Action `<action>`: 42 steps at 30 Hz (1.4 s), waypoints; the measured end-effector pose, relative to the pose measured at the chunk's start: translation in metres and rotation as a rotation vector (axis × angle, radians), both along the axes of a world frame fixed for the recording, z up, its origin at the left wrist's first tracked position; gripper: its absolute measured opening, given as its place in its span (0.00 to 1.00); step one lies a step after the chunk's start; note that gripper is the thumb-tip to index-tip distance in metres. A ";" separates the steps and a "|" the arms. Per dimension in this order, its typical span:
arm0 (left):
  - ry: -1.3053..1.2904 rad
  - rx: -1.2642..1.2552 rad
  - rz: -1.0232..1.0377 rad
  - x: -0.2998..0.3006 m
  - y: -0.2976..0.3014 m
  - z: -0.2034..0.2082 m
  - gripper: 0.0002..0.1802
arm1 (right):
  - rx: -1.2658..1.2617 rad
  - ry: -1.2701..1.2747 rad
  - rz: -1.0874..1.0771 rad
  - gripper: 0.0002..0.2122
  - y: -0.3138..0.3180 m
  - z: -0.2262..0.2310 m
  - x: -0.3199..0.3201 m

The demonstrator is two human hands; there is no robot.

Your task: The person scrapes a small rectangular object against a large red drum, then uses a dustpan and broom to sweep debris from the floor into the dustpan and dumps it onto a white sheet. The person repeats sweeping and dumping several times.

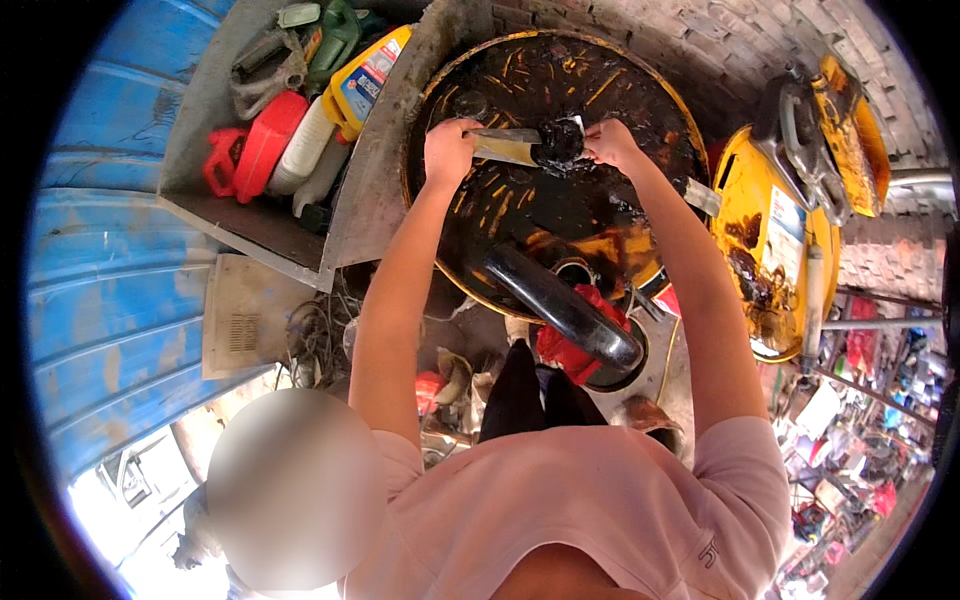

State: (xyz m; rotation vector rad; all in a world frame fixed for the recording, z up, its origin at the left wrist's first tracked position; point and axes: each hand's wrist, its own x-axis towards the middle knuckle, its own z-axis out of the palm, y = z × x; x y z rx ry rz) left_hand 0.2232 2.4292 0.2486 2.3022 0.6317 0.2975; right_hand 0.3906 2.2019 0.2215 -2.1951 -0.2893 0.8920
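Over the drum top, my left hand is closed around the end of a flat, wide strip, grey along one side and yellowish along the other. It looks like a scraper or a cut piece of plastic; I cannot tell which. The strip's far end meets a lump of thick black grease. At the lump's right side, my right hand pinches a small, pale-edged piece mostly coated in black. Beneath both hands lies a large yellow drum, its top smeared with black grease and yellow scrape marks.
A metal bin at left holds several plastic jugs, including a red jug. A black curved tube leans over the drum's near edge by a red bag. Greasy yellow containers stand at right, below a brick wall.
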 end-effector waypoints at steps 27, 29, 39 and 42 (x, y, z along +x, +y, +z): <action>-0.349 -0.618 0.373 -0.010 -0.082 -0.025 0.11 | 0.106 0.088 -0.129 0.11 0.040 0.075 -0.036; -0.363 -0.672 0.377 -0.011 -0.082 -0.028 0.11 | 0.059 0.046 -0.064 0.13 0.042 0.080 -0.035; -0.374 -0.966 0.588 -0.012 -0.088 -0.004 0.12 | 0.112 0.007 0.045 0.12 0.042 0.119 -0.038; -0.398 -0.998 0.531 -0.031 -0.069 0.031 0.13 | 0.130 0.064 0.034 0.08 0.056 0.149 -0.052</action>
